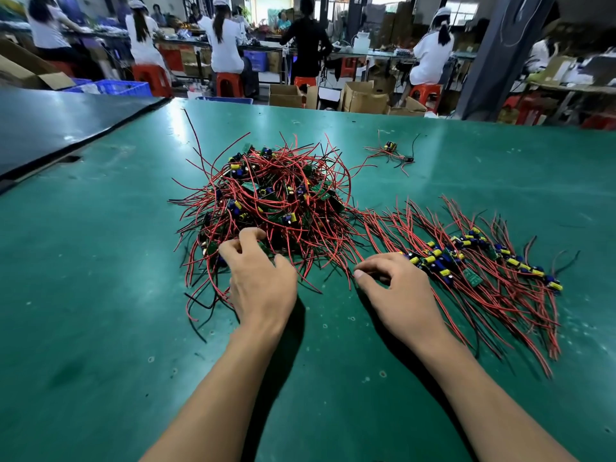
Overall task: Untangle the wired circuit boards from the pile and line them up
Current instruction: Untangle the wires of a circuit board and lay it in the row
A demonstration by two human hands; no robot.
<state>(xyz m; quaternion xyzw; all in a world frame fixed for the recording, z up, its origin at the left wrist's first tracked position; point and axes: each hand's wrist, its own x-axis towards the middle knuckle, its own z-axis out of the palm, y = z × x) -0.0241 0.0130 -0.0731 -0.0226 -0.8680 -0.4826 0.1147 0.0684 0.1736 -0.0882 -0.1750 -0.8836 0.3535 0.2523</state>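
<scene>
Your left hand (pixel 261 281): it is at the near edge of the pile, with your fingers bent down into the red wires. You cannot tell if they pinch a wire or a board or just touch them.
Your right hand (pixel 398 288): it sits at the left end of the row, fingers curled, thumb stuck out to the left by some red wire tips. You cannot tell if it holds anything.
Pile (pixel 273 201): a big messy heap of small green boards with red and black wires, in the middle of the table, just in front of your left hand.
Row (pixel 483 261): boards set side by side to the right of the pile, with their wires running toward you and away from you. Its far wires touch the pile's edge.
Small bunch (pixel 391 151): a few wired boards lying alone, farther back and to the right, apart from the pile.
Table (pixel 100 295): green and shiny, with small marks.
Black mat (pixel 50 125): it lies on the far left.
Back of the room: people (pixel 223 38) sit on red stools (pixel 228 83) at long benches, near brown boxes (pixel 363 96).
</scene>
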